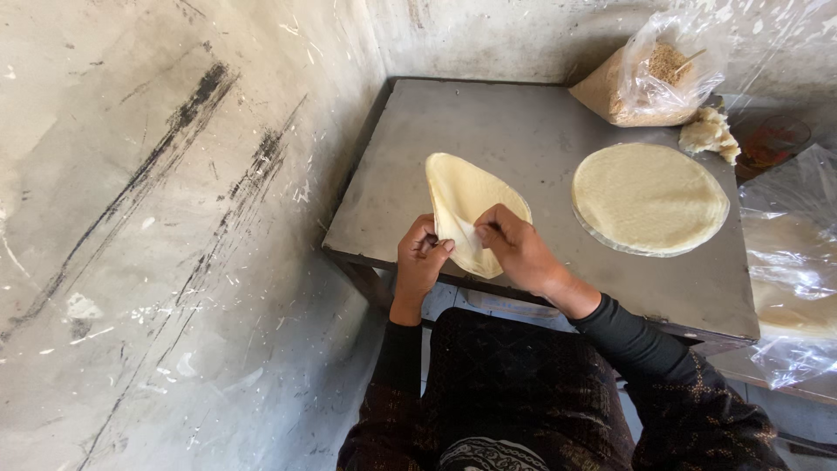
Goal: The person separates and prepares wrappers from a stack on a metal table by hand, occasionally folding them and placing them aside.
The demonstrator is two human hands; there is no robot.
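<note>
A rough plaster wall (166, 235), grey and streaked with dark scuffs, is filling the left of the view. Beside it a flat, dull metal table (523, 131) is standing in the corner. On the table's right part a round stack of thin, pale wrappers (649, 198) is lying flat, its surface finely grained. At the back a crinkled clear plastic bag (649, 74) of tan crumbs is leaning against the wall, with a pale crumbly lump (711, 133) just beside it. Over the table's near edge, a single soft, cream wrapper (466, 205) is being held curled and upright. The right hand (514, 247) is pinching its lower fold, and the left hand (420, 260) is pinching the same edge from the other side, fingers curled.
</note>
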